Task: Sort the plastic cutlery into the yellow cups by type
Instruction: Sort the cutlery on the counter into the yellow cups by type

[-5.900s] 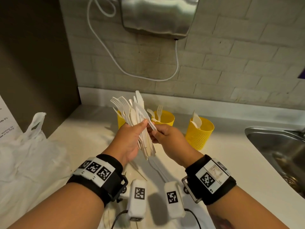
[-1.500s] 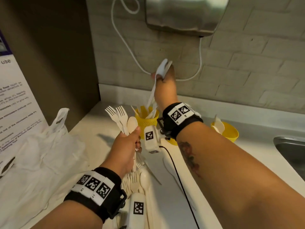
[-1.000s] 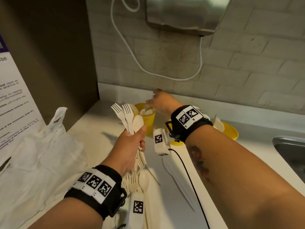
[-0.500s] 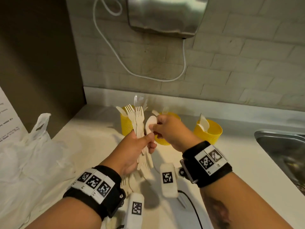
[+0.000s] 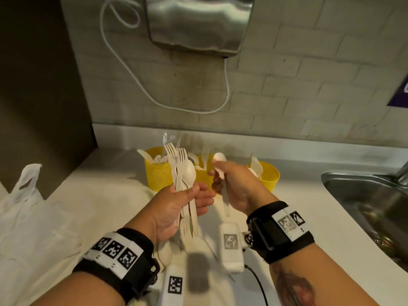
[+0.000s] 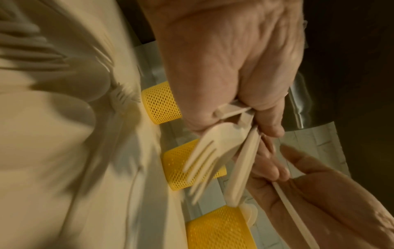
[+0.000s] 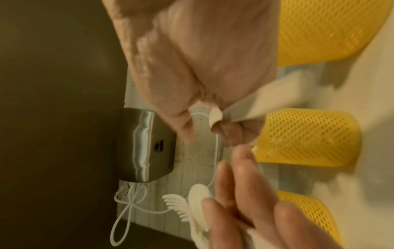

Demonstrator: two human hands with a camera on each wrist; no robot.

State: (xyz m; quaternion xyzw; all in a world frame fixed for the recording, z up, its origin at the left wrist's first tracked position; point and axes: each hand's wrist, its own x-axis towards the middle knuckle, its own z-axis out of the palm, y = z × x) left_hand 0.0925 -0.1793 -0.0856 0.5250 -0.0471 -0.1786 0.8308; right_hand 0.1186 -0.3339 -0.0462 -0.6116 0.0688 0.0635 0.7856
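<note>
Right hand [image 5: 234, 186] pinched a single white spoon [image 5: 221, 173] near its neck, bowl uppermost and handle running down past the palm, so the long axis stood close to upright. Just to its left, the left hand [image 5: 176, 208] clasped a bundle of cutlery [image 5: 184, 184], two forks and a spoon fanned above the thumb, handles hanging below the fingers. The two hands were near each other but the spoon was clear of the bundle.

Beyond the hands, three yellow cups stood in a row on the desk [image 5: 309, 217] against the wall. The left cup [image 5: 157, 173] showed spoon bowls above its rim, the middle cup [image 5: 204, 175] showed a fork, and the right cup [image 5: 268, 175] held pieces I took for knives, though blur made that uncertain.

By my judgement the spoon belonged in the left cup, which lay forward and to the left of the right hand, behind the raised bundle. The right hand would need to cross over or past the left hand, then drop the spoon handle-first. More loose cutlery [image 5: 187, 237] lay on the desk under the wrists.
</note>
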